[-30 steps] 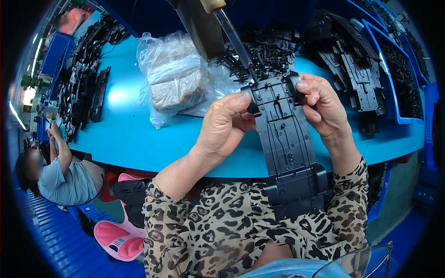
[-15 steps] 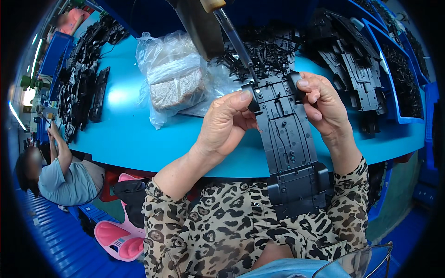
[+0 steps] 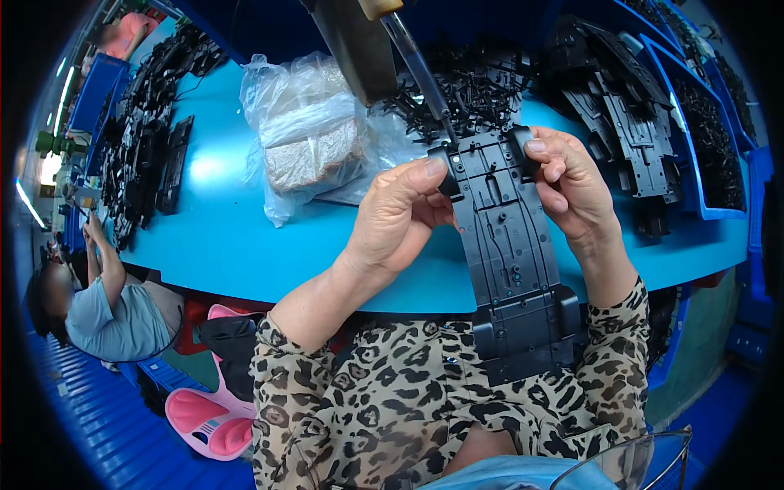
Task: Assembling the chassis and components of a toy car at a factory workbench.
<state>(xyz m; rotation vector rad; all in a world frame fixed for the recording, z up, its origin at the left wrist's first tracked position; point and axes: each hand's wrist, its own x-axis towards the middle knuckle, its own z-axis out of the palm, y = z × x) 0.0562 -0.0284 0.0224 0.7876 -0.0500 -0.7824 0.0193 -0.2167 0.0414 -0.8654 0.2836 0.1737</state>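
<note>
A long black plastic chassis plate (image 3: pixel 508 245) with raised ribs and side guards is held between my two hands. My left hand (image 3: pixel 398 208) pinches its far left guard, thumb on top. My right hand (image 3: pixel 572 180) grips the far right guard between thumb and curled fingers. The plate's near end hangs past the table edge, in front of my patterned shirt. Above its far end, a screwdriver bit (image 3: pixel 425 82) in a clear sleeve points down, its tip at or just over the plate's far left corner. Whether the tip touches cannot be made out.
Behind the plate lies a heap of small black plastic parts (image 3: pixel 482 94). A clear plastic bag with a wrapped block (image 3: pixel 314 155) sits left of it. Stacked black plates (image 3: pixel 633 135) and a blue bin (image 3: pixel 694 139) stand right. More black parts (image 3: pixel 147 139) line the left, near a seated person (image 3: pixel 122 314).
The screwdriver bit has shifted slightly to the right and its tip appears a little lower. Both hands keep their hold, and the chassis plate has barely moved.
</note>
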